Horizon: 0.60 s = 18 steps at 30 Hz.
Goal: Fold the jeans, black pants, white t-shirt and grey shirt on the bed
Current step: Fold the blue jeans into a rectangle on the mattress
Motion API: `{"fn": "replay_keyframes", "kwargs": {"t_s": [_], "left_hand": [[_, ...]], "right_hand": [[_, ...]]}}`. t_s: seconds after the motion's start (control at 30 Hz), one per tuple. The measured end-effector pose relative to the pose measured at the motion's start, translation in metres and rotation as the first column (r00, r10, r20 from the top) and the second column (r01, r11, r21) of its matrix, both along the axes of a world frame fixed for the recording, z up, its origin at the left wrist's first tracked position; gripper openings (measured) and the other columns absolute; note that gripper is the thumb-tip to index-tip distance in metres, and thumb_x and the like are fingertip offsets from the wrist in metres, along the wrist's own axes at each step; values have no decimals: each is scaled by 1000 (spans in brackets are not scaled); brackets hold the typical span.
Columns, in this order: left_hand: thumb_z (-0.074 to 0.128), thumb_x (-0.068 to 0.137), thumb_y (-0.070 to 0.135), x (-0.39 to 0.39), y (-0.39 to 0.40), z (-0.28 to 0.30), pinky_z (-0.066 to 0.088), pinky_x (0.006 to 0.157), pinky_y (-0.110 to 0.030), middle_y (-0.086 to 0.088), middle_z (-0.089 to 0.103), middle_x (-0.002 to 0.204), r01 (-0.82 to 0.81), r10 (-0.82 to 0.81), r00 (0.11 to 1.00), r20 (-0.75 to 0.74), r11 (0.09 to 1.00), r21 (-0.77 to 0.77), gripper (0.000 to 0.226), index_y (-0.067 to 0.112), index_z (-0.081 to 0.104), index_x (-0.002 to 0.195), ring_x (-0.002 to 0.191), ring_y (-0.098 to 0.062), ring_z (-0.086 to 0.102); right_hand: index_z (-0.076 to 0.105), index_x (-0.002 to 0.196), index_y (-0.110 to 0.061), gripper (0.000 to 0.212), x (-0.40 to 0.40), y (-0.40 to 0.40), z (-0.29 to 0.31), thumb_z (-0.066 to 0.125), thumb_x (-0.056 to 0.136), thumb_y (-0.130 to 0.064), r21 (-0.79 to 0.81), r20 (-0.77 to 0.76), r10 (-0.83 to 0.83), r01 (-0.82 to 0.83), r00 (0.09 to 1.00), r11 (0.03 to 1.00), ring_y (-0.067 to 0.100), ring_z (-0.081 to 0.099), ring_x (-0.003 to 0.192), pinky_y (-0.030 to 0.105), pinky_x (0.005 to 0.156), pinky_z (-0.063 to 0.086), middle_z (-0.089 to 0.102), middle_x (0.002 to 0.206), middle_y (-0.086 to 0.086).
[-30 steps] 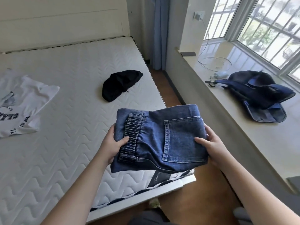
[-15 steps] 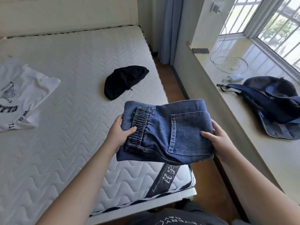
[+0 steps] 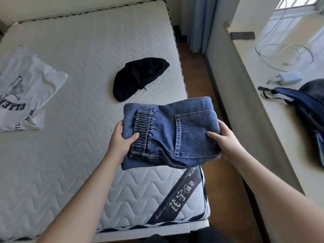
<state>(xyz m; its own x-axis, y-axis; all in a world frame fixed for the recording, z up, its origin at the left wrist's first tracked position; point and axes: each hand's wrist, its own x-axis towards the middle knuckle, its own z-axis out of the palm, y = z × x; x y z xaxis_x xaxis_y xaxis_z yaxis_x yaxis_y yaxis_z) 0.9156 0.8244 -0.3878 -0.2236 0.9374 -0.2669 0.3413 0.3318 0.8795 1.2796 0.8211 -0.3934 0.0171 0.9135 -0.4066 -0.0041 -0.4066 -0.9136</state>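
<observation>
At nine o'clock, at the left edge of the bed (image 3: 78,50), the white t-shirt (image 3: 26,88) is seen lying spread out and rumpled, its dark printed lettering turned upward. Toward eleven o'clock of the view's centre, the black pants (image 3: 138,77) are found in a loose bundle on the quilted mattress, well apart from the t-shirt. Just below them, the folded jeans (image 3: 175,132) are held above the bed's right front corner, with the elastic waistband and a back pocket facing up. The left edge of the jeans is gripped by the left hand (image 3: 121,139), thumb laid on the waistband and fingers tucked beneath. The right edge is gripped by the right hand (image 3: 226,142), thumb pressed on the pocket. At three o'clock, a pale window ledge (image 3: 263,95) is seen, on which a coiled white cable (image 3: 284,55), a charger (image 3: 289,79) and a blue backpack (image 3: 305,104) are lying.
</observation>
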Motion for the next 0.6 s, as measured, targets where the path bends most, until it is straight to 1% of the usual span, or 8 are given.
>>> {"fn": "replay_keyframes", "kwargs": {"t_s": [0.13, 0.17, 0.23, 0.3, 0.37, 0.43, 0.5, 0.6], "left_hand": [[80, 76, 31, 4, 42, -39, 49, 94, -31, 23, 63, 112, -27, 26, 998, -50, 999, -24, 60, 50, 45, 121, 101, 6, 60], [80, 76, 31, 3, 55, -50, 50, 94, -32, 23, 63, 112, -21, 20, 998, -57, 999, -27, 59, 50, 46, 120, 101, 5, 61], [80, 76, 31, -4, 80, -78, 50, 96, -37, 20, 63, 112, -16, 14, 998, -59, 999, -42, 58, 48, 47, 119, 103, -4, 63], [80, 75, 33, -14, 103, -108, 51, 96, -41, 17, 64, 115, -12, 7, 997, -77, 998, -65, 59, 45, 46, 122, 104, -10, 64], [80, 75, 33, -26, 126, -140, 51, 95, -42, 16, 64, 114, -13, 6, 996, -86, 997, -73, 60, 44, 46, 123, 103, -10, 64], [80, 76, 29, -30, 140, -161, 51, 95, -39, 18, 64, 111, -10, 4, 995, -95, 998, -57, 57, 42, 48, 121, 100, -5, 64], [80, 78, 23, -35, 155, -188, 50, 95, -37, 20, 64, 107, 1, -5, 994, -107, 999, -36, 55, 37, 49, 120, 98, -2, 63], [79, 78, 19, -45, 174, -224, 50, 95, -36, 14, 65, 109, 17, -20, 993, -115, 1000, -22, 55, 31, 50, 123, 101, -8, 64]], "right_hand": [[59, 121, -39, 51, -1, 51, -44, 70, 75, -22, -50, 60, -1, 4, 998, 999, 17, 66, 108, 47, 98, 51, 70, 115, -7], [59, 121, -38, 50, -2, 64, -58, 70, 76, -21, -63, 66, -8, 13, 998, 998, 16, 66, 107, 46, 97, 52, 70, 114, -8], [59, 121, -38, 48, -7, 87, -88, 71, 79, -18, -85, 69, -8, 14, 998, 996, 14, 67, 104, 45, 95, 53, 71, 112, -9], [59, 121, -37, 47, -16, 107, -118, 71, 79, -18, -88, 74, -2, 9, 997, 996, 15, 68, 103, 44, 94, 54, 71, 111, -8], [60, 121, -35, 46, -25, 129, -152, 71, 81, -16, -87, 66, 0, 5, 998, 996, 17, 67, 104, 44, 93, 54, 71, 111, -6], [62, 118, -34, 43, -31, 145, -174, 70, 83, -11, -74, 75, 6, 0, 997, 997, 19, 67, 104, 44, 93, 54, 71, 111, -5], [64, 112, -37, 41, -40, 162, -203, 69, 84, -8, -67, 73, 5, 0, 997, 998, 19, 67, 105, 40, 91, 54, 72, 110, -5], [66, 106, -43, 40, -50, 181, -240, 69, 85, -9, -79, 70, 0, 5, 998, 997, 15, 69, 100, 29, 79, 54, 73, 106, -10]]}}
